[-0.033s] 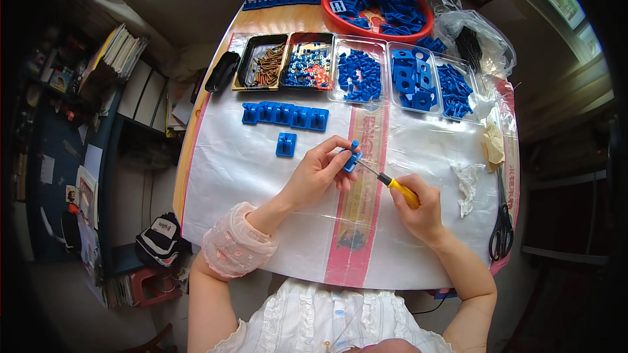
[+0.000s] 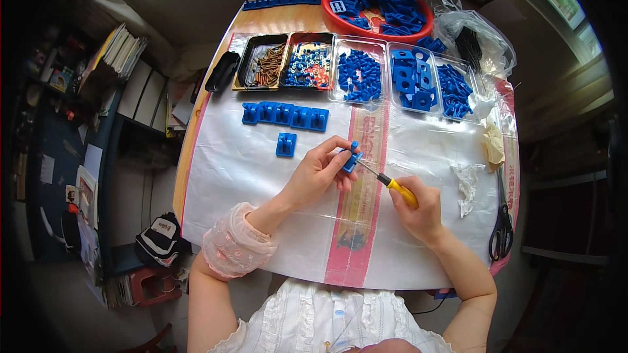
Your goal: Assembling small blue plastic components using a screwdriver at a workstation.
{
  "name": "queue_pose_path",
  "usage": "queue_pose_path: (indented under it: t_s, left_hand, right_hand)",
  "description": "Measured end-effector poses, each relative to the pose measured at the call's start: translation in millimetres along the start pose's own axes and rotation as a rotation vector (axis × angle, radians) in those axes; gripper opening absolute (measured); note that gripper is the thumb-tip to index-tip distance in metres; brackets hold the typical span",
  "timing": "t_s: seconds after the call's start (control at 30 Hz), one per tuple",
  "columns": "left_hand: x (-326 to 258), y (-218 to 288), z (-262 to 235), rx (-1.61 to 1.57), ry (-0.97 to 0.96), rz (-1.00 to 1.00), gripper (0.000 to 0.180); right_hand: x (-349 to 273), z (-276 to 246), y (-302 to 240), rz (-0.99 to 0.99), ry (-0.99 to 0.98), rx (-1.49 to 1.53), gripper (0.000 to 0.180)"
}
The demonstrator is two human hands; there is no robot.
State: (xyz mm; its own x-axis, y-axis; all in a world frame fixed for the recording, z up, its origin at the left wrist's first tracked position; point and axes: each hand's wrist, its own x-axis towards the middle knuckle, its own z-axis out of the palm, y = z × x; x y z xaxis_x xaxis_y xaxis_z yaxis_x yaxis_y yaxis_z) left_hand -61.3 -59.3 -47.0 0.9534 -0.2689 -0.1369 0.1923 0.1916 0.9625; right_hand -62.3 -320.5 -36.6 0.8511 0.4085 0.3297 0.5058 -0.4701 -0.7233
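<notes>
My left hand (image 2: 322, 168) pinches a small blue plastic part (image 2: 351, 160) with an upright peg, above the middle of the table. In my right hand (image 2: 420, 208) is a screwdriver (image 2: 401, 191) with a yellow and black handle. Its thin shaft slants up to the left, and the tip meets the part; whether it sits in a screw is too small to tell. Beyond my left hand a single blue assembled piece (image 2: 286, 145) lies on the sheet, and behind it stands a row of several similar blue pieces (image 2: 282, 115).
Along the back stand a tray of brass-coloured screws (image 2: 267, 65), a tray of small nuts (image 2: 307, 62) and clear boxes of blue parts (image 2: 360, 75). A red basin (image 2: 426, 26) of blue parts is farther back. Black scissors (image 2: 502, 232) and crumpled white tissue (image 2: 466, 186) lie right.
</notes>
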Motion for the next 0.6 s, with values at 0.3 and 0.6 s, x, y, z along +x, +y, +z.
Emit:
queue_pose_path:
  t_s: [0.3, 0.6]
  left_hand:
    - [-0.6, -1.9, -2.1, -0.015, -0.036, -0.022, 0.022]
    - [-1.2, -2.4, -1.4, -0.002, -0.079, -0.017, 0.029]
  right_hand:
    - [1.1, -0.5, 0.2, -0.252, 0.039, -0.247, 0.030]
    - [3.1, 0.7, 3.7, 0.017, 0.036, 0.108, 0.018]
